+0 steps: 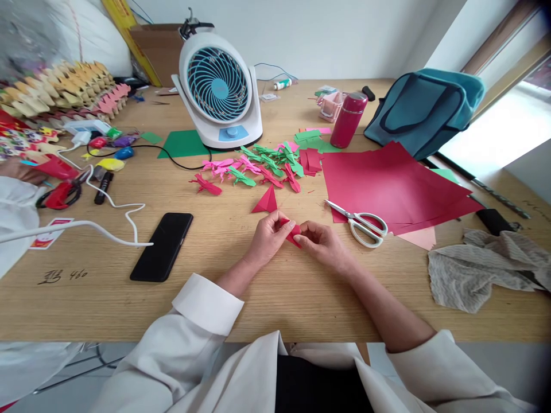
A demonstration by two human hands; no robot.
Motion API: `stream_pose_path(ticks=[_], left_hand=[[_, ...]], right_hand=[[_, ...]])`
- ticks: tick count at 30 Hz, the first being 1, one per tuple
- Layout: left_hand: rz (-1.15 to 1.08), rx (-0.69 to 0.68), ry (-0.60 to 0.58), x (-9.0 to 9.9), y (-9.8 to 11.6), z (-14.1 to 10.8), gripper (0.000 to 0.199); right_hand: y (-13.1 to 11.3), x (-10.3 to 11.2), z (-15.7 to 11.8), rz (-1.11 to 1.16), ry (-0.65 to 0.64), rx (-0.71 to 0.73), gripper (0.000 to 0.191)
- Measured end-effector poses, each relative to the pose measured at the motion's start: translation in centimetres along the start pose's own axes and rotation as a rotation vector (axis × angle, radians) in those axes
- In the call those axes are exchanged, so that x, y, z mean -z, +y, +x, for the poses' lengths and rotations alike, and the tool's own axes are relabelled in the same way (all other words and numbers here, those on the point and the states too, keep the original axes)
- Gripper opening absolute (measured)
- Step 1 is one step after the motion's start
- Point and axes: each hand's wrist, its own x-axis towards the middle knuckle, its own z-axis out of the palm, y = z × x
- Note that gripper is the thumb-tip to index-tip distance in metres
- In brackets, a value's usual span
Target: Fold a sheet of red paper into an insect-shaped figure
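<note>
Between my two hands is a small piece of folded red paper (294, 234). My left hand (270, 234) pinches its upper left side, thumb on top. The fingers of my right hand (321, 242) close on its right edge. Just beyond my left hand lies a red folded paper triangle (266, 201) on the table. Farther back is a pile of folded paper figures in green (275, 158), pink (219, 166) and red (206, 184). White-handled scissors (365, 226) rest to the right of my right hand, blades partly over large red paper sheets (387, 183).
A white fan (219, 86) stands behind the figures. A red bottle (349, 120) and a teal bag (424, 112) are at the back right. Left are a black phone (162, 246), a white cable (107, 232) and another person's sleeve (17, 212). A crumpled cloth (477, 269) lies right.
</note>
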Motion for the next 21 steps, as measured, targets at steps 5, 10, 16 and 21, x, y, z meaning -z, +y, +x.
stream_pose_path(ticks=[5, 10, 16, 21], left_hand=[[-0.074, 0.047, 0.029, -0.1, 0.0, 0.1, 0.024], [-0.086, 0.069, -0.007, -0.2, 0.2, 0.0, 0.031], [-0.061, 0.049, 0.062, -0.1, 0.4, 0.1, 0.032], [-0.079, 0.088, -0.05, -0.2, 0.9, -0.1, 0.021]], right_hand=[[0.5, 0.0, 0.0, -0.066, 0.005, 0.015, 0.027], [1.0, 0.2, 0.1, -0.073, 0.007, 0.027, 0.027], [1.1, 0.4, 0.1, -0.085, -0.038, 0.012, 0.029], [0.9, 0.3, -0.1, -0.083, -0.035, 0.01, 0.026]])
